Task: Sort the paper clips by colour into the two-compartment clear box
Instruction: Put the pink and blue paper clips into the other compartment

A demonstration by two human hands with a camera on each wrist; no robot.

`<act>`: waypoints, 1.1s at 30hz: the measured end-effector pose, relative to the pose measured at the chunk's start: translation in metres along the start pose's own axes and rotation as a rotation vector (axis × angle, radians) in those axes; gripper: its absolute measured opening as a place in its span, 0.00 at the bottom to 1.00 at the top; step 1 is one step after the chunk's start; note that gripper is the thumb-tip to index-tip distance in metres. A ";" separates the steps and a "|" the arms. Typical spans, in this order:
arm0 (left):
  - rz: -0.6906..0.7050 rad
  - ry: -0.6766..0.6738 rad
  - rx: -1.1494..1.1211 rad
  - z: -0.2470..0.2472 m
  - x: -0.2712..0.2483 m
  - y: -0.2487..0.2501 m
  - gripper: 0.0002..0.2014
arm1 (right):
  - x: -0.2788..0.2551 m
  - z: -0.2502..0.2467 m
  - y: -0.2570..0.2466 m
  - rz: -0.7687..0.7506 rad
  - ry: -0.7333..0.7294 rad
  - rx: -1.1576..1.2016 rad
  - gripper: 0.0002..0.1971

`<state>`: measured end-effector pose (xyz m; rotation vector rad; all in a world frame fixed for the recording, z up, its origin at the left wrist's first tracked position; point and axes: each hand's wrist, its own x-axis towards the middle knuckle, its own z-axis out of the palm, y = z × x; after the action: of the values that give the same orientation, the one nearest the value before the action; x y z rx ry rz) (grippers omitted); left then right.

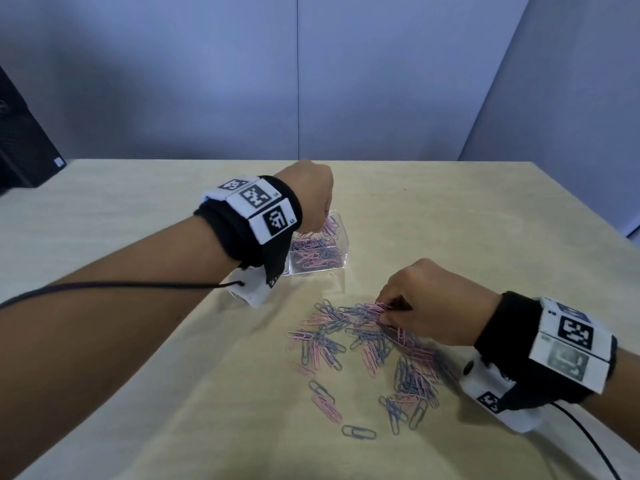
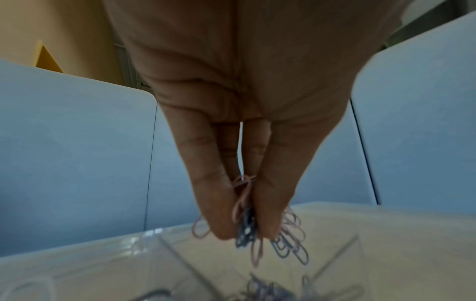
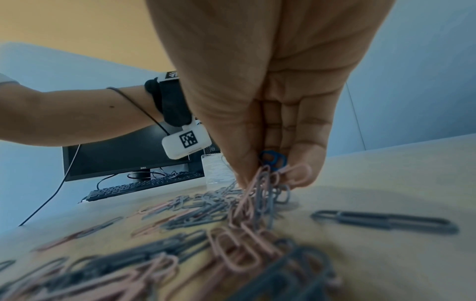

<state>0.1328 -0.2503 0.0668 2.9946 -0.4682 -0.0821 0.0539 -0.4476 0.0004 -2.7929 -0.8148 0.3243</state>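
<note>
Left grip (image 2: pixel 247 230) pinches clips (image 2: pixel 288 240) above clear box (image 2: pixel 154 234).

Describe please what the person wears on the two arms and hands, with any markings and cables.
Both forearms are bare, with no sleeves or gloves. The left hand and the right hand each have a black fabric wristband carrying white square tags printed with black block-pattern codes. Under each wrist hangs a small white rounded camera box, also code-marked, with a thin black cable running back along the arm.

Glossy clear plastic box (image 1: pixel 337 233), matt coated paper clips (image 1: pixel 360 336), perhaps wood-laminate table (image 1: pixel 485 237).
</note>
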 end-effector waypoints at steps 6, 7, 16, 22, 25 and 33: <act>-0.024 -0.091 0.037 0.029 0.012 0.000 0.07 | -0.001 0.001 -0.001 -0.020 -0.007 -0.026 0.10; -0.026 -0.088 0.027 0.031 0.012 0.000 0.07 | -0.001 0.001 -0.001 -0.020 -0.009 -0.026 0.10; 0.007 0.129 -0.199 0.011 -0.028 -0.023 0.06 | 0.008 -0.032 -0.010 -0.044 0.082 0.032 0.07; 0.027 0.024 -0.221 0.026 -0.090 -0.029 0.06 | 0.049 -0.083 -0.027 -0.100 0.209 -0.051 0.07; 0.041 -0.108 -0.189 0.045 -0.105 -0.028 0.06 | 0.080 -0.093 -0.037 -0.068 0.204 -0.098 0.08; 0.054 -0.127 -0.083 0.071 -0.112 -0.018 0.05 | 0.138 -0.066 -0.069 -0.031 -0.074 -0.408 0.18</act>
<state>0.0268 -0.2061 -0.0018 2.9050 -0.5437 -0.2813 0.1507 -0.3243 0.0604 -3.1536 -1.0438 0.2839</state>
